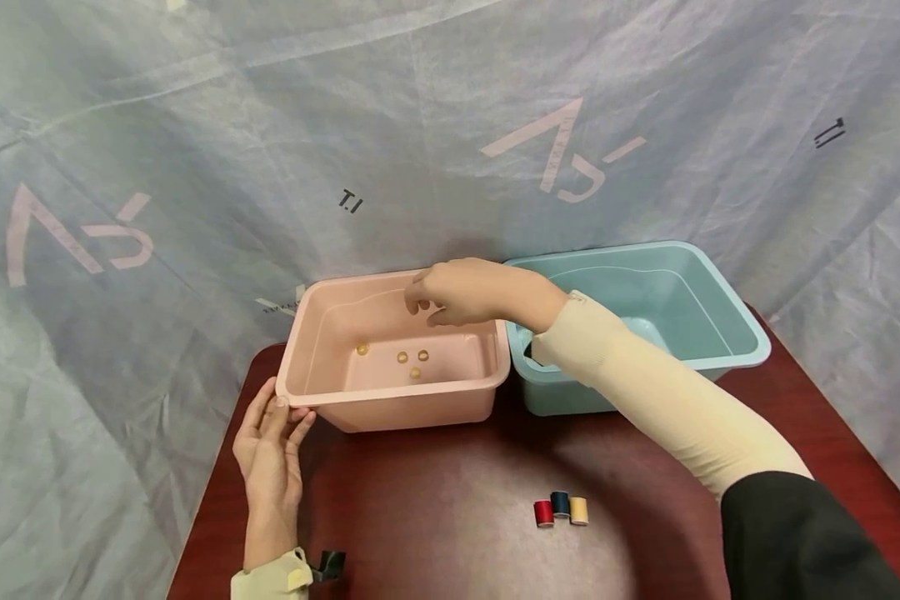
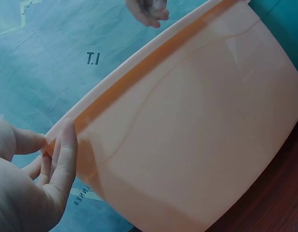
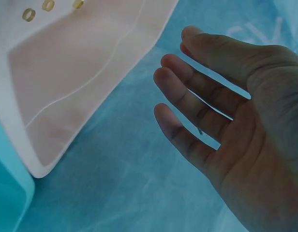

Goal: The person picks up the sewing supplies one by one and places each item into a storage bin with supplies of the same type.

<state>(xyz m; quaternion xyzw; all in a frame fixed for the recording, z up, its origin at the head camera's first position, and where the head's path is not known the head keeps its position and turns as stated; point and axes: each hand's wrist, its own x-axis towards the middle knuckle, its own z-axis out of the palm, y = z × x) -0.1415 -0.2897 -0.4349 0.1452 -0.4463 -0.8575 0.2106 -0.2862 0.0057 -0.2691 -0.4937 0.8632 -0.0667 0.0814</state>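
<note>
A pink plastic basin [image 1: 390,398] stands on the table, with several small yellowish rings [image 1: 402,357] scattered on its floor. At the front left corner, my left hand [image 1: 268,450] pinches the basin's rim between thumb and fingers, as the left wrist view also shows on the pink wall [image 2: 197,111]. My right hand [image 1: 457,292] hovers over the basin's back right part, fingers loosely bent and apart. Nothing lies in its palm in the right wrist view, where the hand [image 3: 236,116] is apart from the basin's rim.
A blue-green basin [image 1: 720,364] adjoins the pink one on the right, partly behind my right forearm. Red [image 1: 543,513], dark blue [image 1: 560,504] and yellow [image 1: 578,511] thread spools stand together on the dark red table [image 1: 435,500]. A grey printed sheet [image 1: 420,167] hangs behind.
</note>
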